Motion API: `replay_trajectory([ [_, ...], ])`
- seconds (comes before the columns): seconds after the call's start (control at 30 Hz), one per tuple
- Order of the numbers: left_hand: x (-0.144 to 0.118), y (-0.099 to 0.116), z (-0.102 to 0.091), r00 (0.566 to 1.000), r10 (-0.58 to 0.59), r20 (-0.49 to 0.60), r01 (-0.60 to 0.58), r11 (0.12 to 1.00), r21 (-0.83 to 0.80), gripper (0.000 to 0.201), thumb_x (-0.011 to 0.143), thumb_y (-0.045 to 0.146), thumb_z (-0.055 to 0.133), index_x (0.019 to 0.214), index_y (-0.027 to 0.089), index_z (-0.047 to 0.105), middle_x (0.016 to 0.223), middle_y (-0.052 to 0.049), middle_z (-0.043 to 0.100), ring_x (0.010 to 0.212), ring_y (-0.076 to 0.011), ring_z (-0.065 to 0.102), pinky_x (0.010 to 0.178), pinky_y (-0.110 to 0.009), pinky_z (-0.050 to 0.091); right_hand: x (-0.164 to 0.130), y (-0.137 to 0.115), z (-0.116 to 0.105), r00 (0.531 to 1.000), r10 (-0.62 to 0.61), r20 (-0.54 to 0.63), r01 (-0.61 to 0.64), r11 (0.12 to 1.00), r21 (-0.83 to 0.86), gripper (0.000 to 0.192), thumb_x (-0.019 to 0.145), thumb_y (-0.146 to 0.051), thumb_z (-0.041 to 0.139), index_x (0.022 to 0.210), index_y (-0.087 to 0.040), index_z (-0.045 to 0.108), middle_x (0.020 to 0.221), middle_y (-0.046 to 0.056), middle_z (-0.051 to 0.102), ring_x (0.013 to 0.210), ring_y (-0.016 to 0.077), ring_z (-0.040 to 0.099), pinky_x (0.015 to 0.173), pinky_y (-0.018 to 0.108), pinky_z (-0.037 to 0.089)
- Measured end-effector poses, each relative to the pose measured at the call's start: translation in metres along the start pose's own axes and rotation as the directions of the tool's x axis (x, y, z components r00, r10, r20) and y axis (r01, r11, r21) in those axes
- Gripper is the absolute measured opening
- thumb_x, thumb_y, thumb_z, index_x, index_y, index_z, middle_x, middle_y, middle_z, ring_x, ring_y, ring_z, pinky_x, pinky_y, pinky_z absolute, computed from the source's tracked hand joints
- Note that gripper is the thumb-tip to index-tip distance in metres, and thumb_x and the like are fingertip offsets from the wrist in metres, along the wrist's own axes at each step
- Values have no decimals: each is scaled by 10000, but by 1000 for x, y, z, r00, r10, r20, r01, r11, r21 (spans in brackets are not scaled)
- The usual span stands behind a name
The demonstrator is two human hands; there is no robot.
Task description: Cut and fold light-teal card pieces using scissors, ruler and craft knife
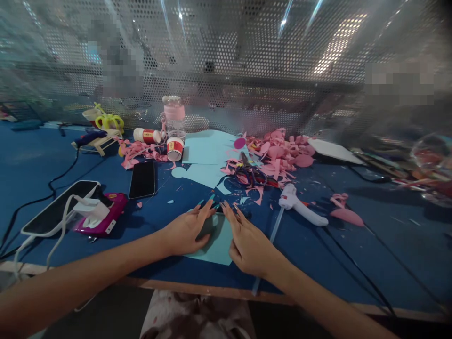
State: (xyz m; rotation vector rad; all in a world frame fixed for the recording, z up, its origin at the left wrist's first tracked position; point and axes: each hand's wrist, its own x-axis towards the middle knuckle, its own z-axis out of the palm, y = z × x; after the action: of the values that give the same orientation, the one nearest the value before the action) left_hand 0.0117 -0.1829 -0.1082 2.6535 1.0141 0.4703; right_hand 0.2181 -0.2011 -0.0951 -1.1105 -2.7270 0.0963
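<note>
A sheet of light blue-green paper point(219, 242) lies on the blue table close to its front edge. My left hand point(189, 230) rests on the paper's left side, fingers stretched forward and thumb pointing inward. From the right, my right hand point(250, 242) lies over the other side with its fingers extended. The fingertips of both hands nearly meet at the paper's far edge. A small dark object point(219, 207) shows between them, mostly covered, and its kind cannot be made out. Neither hand grips anything visible.
Beyond the hands lie scissors point(250, 175), pink paper scraps point(277, 150) and blue sheets point(208, 146). A white glue gun point(302, 205) is at right. Phones point(142, 180), a purple device point(115, 212) with white cables, paper cups point(174, 149) and a bottle point(174, 115) stand left.
</note>
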Motion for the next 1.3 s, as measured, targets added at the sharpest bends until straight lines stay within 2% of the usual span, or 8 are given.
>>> replay_trajectory([
  [0.2,0,1,-1,1000,-4,6,4,1000,12,829,821,234,446,1399,69,-125,1297,-208,496,1237,-297,433,944,-443,434,-1,-1,-1,1000,8,22,-8,1000,-19,809,652,-119,412,1353,154,114,1334,323,393,1290,354,327,1040,524,336],
  [0.4,0,3,-3,1000,5,7,-5,1000,29,805,837,235,420,1402,68,-128,1296,-199,500,1242,-277,432,974,-433,409,-1,-3,0,1000,19,3,-19,1000,5,846,643,-123,422,1373,124,71,1341,313,390,1296,354,319,1030,545,340],
  [0.73,-1,4,-2,1000,31,4,-32,997,71,810,839,209,403,1385,60,-177,1277,-209,514,1208,-281,470,968,-442,420,-3,-4,1,999,38,8,-38,999,-12,807,640,-125,417,1353,132,141,1329,316,405,1268,340,374,1043,507,344],
  [1.0,-1,3,-2,1000,19,21,-20,999,35,832,832,205,438,1390,82,-167,1283,-206,508,1228,-293,445,966,-453,423,-2,-6,1,999,44,1,-44,998,-36,801,631,-142,432,1331,153,178,1322,338,396,1258,353,383,1027,493,369],
  [1.2,-3,-1,-10,998,12,-65,-17,997,-77,908,837,248,493,1385,128,-220,1385,-206,387,1296,-279,351,958,-430,434,-2,-6,1,999,36,-25,-37,998,-41,816,624,-140,430,1344,142,169,1308,330,419,1284,346,344,992,492,407],
  [1.3,2,-5,-22,992,-40,-120,22,988,-150,772,875,247,453,1414,175,-95,1331,-157,474,1259,-242,417,948,-412,446,-1,-7,0,999,49,-12,-50,998,-41,813,621,-140,430,1339,153,186,1317,323,414,1285,337,346,993,469,414],
])
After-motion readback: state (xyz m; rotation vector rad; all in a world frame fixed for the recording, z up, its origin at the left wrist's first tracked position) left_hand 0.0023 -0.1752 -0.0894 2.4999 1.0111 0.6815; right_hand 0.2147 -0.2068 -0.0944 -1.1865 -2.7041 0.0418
